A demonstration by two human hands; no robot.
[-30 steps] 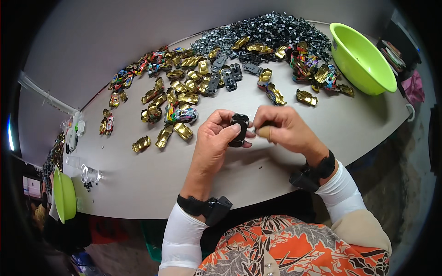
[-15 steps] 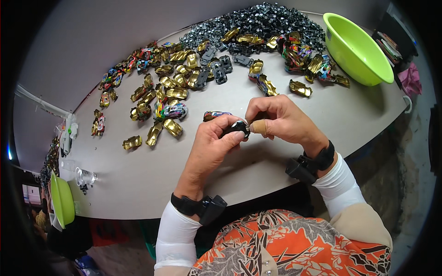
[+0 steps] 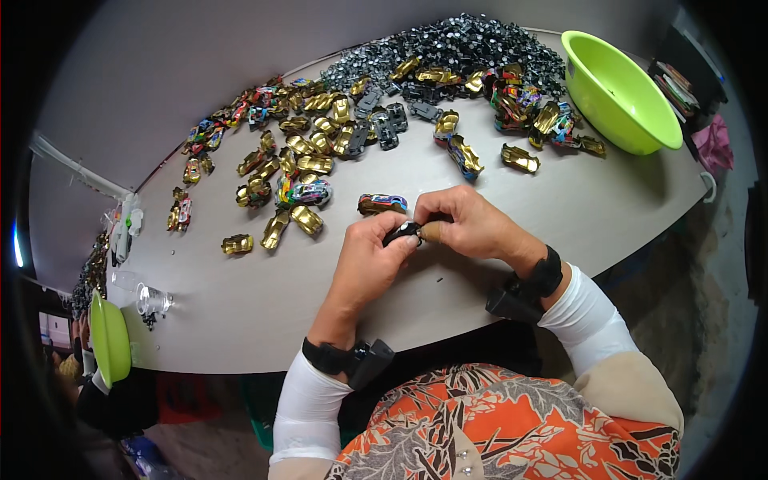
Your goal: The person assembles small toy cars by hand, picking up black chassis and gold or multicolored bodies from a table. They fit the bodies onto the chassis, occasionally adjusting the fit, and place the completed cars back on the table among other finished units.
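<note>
Between the thumb and fingers of my left hand (image 3: 366, 254), which is closed, is a small black part (image 3: 402, 234) with a pale shiny spot. My right hand (image 3: 474, 224) pinches at the right end of this part, its thumb covered by a tan wrap (image 3: 433, 232). Whatever the right fingertips grip is too small and hidden to name. Just beyond my fingers lies a toy car (image 3: 382, 204) in gold, red and blue. A tiny dark bit (image 3: 439, 280) rests on the table below my hands.
Gold toy cars (image 3: 306, 220) and grey chassis (image 3: 386, 128) spread over the table (image 3: 264, 316). Behind them rises a heap of small black and silver parts (image 3: 480, 52). Green basins (image 3: 640, 120) stand at right and far left. A clear cup (image 3: 152, 301) is at left; another person works beyond.
Both hands have shifted slightly left and lower over the table, still together at the black part. More of the toy car beyond them shows. The whole view has moved a little.
</note>
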